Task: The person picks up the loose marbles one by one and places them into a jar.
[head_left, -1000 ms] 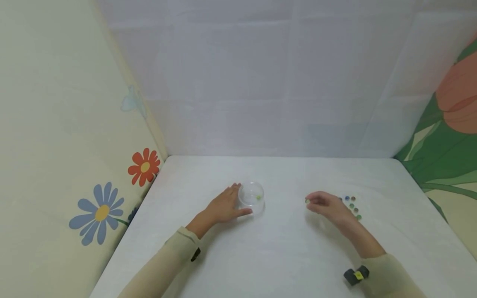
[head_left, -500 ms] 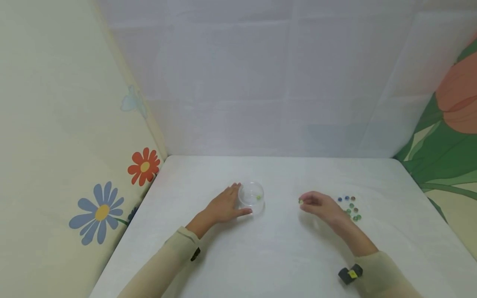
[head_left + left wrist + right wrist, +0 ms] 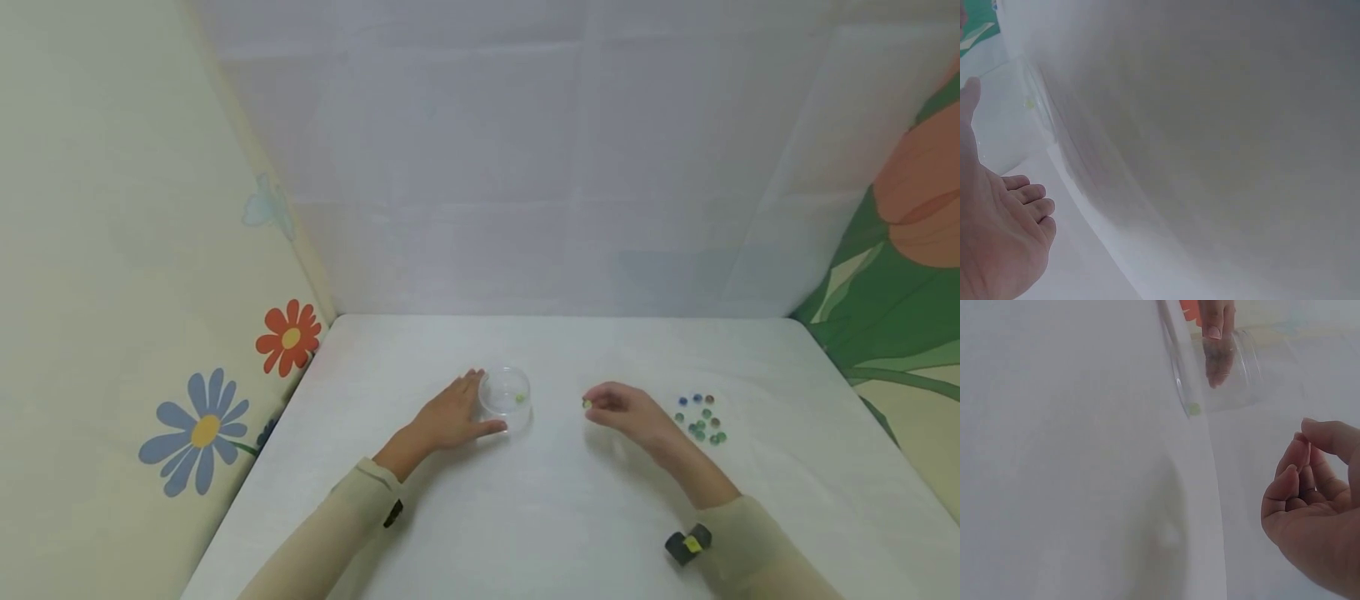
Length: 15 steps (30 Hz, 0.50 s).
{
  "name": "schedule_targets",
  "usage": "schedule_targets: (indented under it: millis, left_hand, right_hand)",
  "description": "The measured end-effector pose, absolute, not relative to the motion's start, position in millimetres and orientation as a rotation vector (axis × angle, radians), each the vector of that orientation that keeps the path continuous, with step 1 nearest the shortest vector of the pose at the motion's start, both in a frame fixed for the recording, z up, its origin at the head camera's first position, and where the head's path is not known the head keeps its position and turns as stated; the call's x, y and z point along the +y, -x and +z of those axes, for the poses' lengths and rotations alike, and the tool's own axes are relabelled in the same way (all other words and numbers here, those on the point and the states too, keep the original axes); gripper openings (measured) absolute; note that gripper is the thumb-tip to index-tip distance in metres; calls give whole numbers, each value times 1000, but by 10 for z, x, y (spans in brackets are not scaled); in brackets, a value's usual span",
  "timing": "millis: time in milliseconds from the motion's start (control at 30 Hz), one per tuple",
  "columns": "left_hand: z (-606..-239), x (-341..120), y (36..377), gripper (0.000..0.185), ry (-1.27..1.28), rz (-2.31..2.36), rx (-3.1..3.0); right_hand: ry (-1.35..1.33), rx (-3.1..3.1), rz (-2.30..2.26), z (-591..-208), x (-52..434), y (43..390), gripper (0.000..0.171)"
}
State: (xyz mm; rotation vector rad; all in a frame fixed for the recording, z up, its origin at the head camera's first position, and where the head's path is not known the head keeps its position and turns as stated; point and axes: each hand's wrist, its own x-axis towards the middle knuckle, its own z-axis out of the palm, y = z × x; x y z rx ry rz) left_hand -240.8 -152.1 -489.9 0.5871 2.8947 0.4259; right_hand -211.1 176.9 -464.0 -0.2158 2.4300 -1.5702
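Observation:
A clear round jar stands on the white table with one yellow-green marble at its bottom. My left hand rests against the jar's left side, thumb toward its front and fingers extended along the back; the left wrist view shows the palm beside the clear wall. To the right of the jar, above the table, my right hand pinches a greenish marble between thumb and fingertips. In the right wrist view the fingertips hide that marble.
Several loose marbles, green, blue and brown, lie on the table to the right of the right hand. A white cloth-covered wall rises behind the table. A flower-painted wall borders the left side.
My right hand has moved left toward the jar with the pinched marble, uncovering more of the loose marbles on the right. The left hand and the jar stay in place.

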Motion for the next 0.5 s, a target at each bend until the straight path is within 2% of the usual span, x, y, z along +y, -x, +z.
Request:
schedule_targets:
  millis: [500]
  left_hand:
    - [-4899,-1526,2418,110,-598,429,2899]
  right_hand:
    - [231,2434,-1533,-4627,1606,2190,31]
